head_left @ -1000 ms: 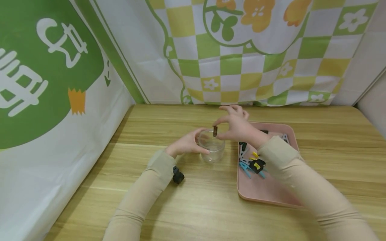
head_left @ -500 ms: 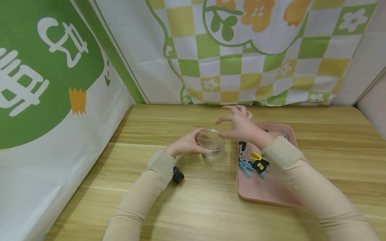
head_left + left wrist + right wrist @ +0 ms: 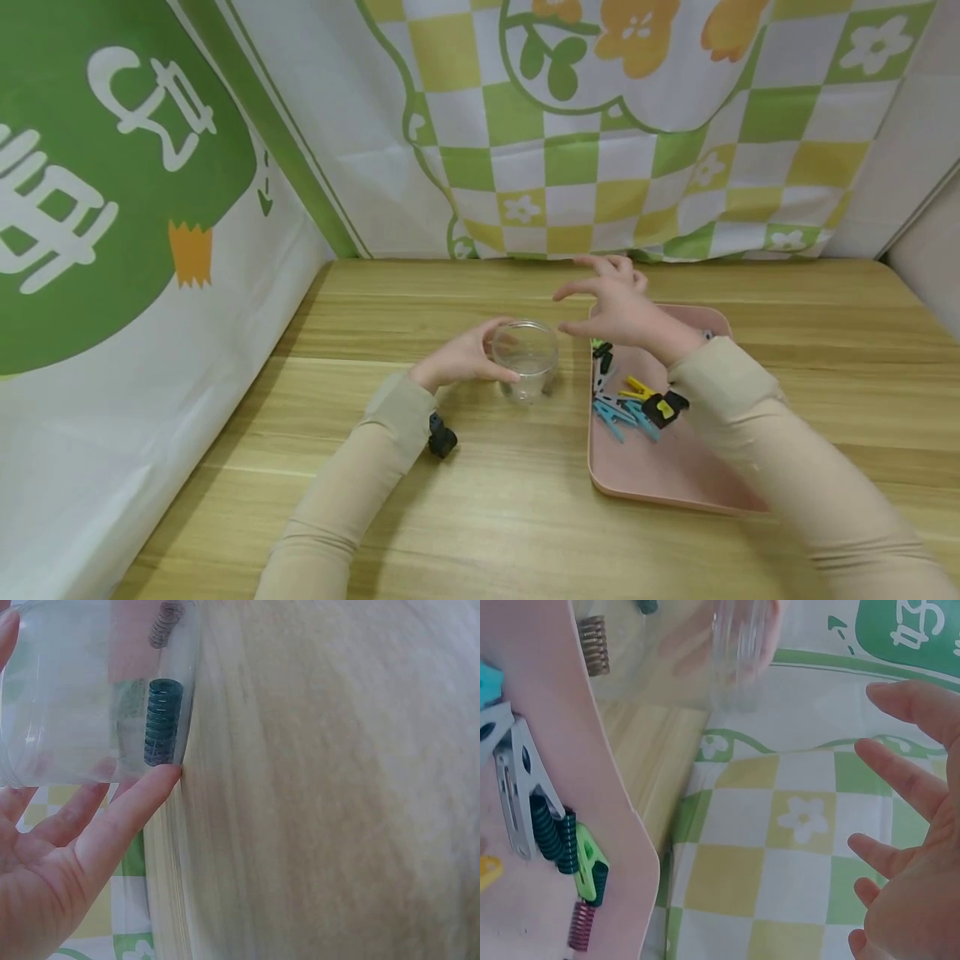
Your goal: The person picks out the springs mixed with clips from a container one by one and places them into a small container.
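My left hand (image 3: 465, 358) holds a clear round jar (image 3: 531, 385) on the wooden table, thumb on the near side and fingers round the far side. Inside lie a dark green coil spring (image 3: 163, 724) and a brown coil spring (image 3: 594, 646), seen through the wall in the wrist views. Just right of the jar's rim, my right hand (image 3: 626, 310) hovers over the far left corner of a pink tray (image 3: 667, 483). Its fingers are spread and nothing is between them.
In the tray are blue clothespins (image 3: 609, 421), a yellow clothespin (image 3: 637, 386), a grey clothespin (image 3: 536, 780) and a light green one (image 3: 591, 862). Dark green springs (image 3: 546, 829) and a reddish spring (image 3: 580, 926) lie near its edge. A checked cloth (image 3: 573, 158) hangs behind the table.
A second ago my right hand pinched a brown spring over the jar's rim; it let go and has moved right, away from the jar. My left hand stays on the jar.
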A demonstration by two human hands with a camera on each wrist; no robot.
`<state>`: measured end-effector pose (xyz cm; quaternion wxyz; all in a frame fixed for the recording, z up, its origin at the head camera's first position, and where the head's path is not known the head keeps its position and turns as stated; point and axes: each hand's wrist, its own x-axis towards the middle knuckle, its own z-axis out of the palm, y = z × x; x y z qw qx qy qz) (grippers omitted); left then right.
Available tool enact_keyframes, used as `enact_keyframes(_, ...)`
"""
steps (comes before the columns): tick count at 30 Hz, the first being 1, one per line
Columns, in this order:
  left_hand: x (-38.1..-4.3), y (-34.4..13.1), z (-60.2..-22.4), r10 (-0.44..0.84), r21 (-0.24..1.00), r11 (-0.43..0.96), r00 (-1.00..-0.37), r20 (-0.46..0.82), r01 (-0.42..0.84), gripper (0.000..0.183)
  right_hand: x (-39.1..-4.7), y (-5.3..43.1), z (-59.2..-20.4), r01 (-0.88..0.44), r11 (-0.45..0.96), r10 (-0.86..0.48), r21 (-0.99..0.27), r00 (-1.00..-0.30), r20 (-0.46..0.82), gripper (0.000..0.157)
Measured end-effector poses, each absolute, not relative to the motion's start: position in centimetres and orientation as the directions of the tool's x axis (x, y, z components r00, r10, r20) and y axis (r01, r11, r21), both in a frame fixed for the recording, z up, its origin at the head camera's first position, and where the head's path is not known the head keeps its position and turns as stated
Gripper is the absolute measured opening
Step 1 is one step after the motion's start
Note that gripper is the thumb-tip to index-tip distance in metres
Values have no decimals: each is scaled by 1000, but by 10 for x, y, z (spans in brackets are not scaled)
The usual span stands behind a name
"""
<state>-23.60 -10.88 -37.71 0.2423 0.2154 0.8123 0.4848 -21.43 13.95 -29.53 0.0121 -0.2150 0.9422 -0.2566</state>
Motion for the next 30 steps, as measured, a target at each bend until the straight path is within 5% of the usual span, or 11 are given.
enact_keyframes(22,-232,-108,-374,581,906,414,-791,-190,87,85,-214,172,-286,-370,775,-377,-513,-921,95,37)
enact_keyframes(30,-233,-108,-375,581,905,417,-790,-194,85,87,-217,193,-285,-338,792,-350,-509,-934,76,56)
